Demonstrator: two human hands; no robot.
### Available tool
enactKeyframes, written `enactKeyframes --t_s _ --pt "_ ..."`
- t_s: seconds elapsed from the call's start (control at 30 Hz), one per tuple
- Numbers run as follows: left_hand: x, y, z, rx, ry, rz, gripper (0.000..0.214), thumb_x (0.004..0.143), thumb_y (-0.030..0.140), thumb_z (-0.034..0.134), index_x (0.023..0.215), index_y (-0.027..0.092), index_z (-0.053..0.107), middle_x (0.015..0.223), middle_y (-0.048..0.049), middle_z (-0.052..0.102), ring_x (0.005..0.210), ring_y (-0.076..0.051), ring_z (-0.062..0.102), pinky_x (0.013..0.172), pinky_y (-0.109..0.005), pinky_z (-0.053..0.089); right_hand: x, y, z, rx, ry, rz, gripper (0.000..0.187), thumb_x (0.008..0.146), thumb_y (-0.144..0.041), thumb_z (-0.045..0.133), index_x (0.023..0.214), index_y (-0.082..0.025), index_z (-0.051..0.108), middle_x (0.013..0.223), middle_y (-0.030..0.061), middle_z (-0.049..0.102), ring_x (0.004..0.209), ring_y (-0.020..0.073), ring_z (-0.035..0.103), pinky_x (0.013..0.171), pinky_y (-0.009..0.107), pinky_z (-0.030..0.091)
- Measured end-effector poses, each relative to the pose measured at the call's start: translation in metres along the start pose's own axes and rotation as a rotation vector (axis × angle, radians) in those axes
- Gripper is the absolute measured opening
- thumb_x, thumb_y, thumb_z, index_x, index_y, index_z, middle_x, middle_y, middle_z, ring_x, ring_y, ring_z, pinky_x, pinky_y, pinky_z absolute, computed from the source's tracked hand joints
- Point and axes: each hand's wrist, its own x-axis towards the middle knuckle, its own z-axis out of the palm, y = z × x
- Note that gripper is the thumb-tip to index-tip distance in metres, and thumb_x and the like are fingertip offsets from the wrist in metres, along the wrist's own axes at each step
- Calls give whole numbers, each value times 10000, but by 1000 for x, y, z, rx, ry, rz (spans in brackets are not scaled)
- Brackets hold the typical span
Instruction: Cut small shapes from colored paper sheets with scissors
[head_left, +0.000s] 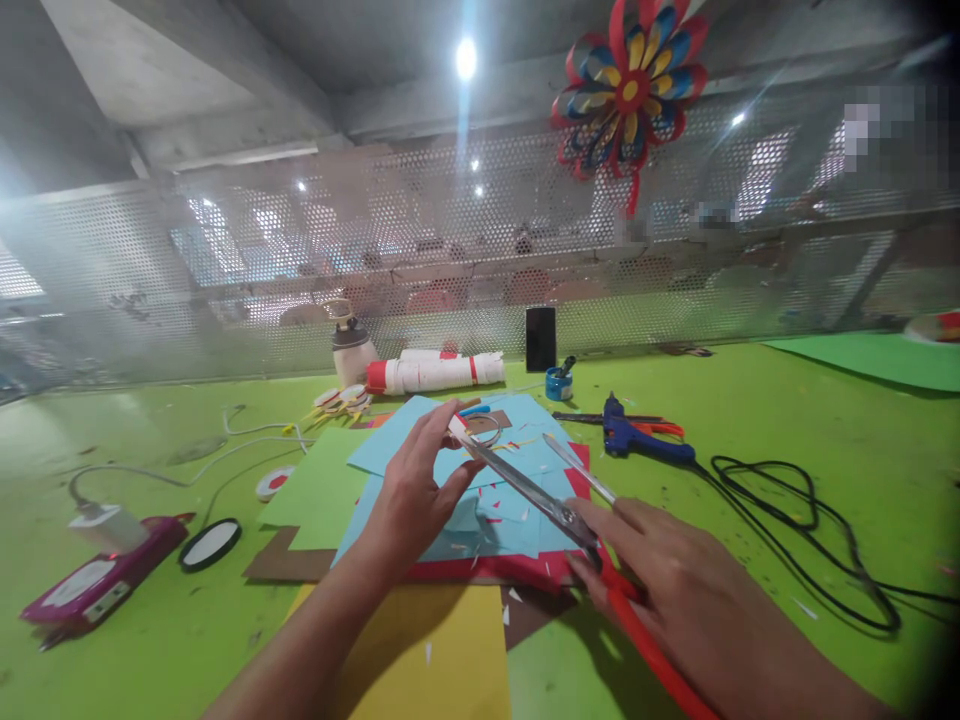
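small white-and-red piece (458, 427) sits above the blue sheets (534, 415), pinched in your left hand (411, 478), the nearer one. your right hand (667, 560) grips spread scissors (536, 497), slanting forward-left, one tip at the piece.

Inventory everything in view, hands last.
Scissors: 1, red-handled, right hand
Piece: 1, white-red, left fingers
Papers: several, multicoloured, centre
Glue gun: 1, blue, right
Tool: 1, orange-handled, behind glue gun
Jar: 1, blue, back
Slab: 1, black, back
Rolls: count unclear, white-red, back
Bottle: 1, white, back left
Power strip: 1, purple, left
Disc: 1, black-rimmed, left
Cord: 1, black, right
Ornament: 1, multicoloured, overhead
Table: 1, green, below
Screen: 1, grey, behind
Left hand: 1, bare, centre
Right hand: 1, bare, right
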Motion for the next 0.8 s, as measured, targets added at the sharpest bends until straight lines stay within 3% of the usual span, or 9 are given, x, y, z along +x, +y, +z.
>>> enactKeyframes --t_s 0.27,0.43,0.8 --pt "1 1 -1 62 8 25 566 837 181 625 1357 184 403 1223 -122 580 828 -126 620 844 -322 540 -1 1 -3 17 -77 33 279 860 -191 530 1121 -159 624 956 147 680 861 286 673 744 483 580" --pt "0 3 -3 58 -14 24 575 845 189 616 1371 189 384 1247 -130 572 867 -140 627 844 -322 543 -2 3 -5 51 -125 53 291 857 -191 522 1128 -173 625 984 148 673 879 280 673 775 487 575" --pt "0 7 -3 57 40 58 562 841 183 613 1364 196 406 1268 -118 583 1081 -189 599 921 -341 532 2 -1 -11 32 -29 -18 267 850 -241 565 1093 -168 649 920 130 689 833 260 689 713 414 601"
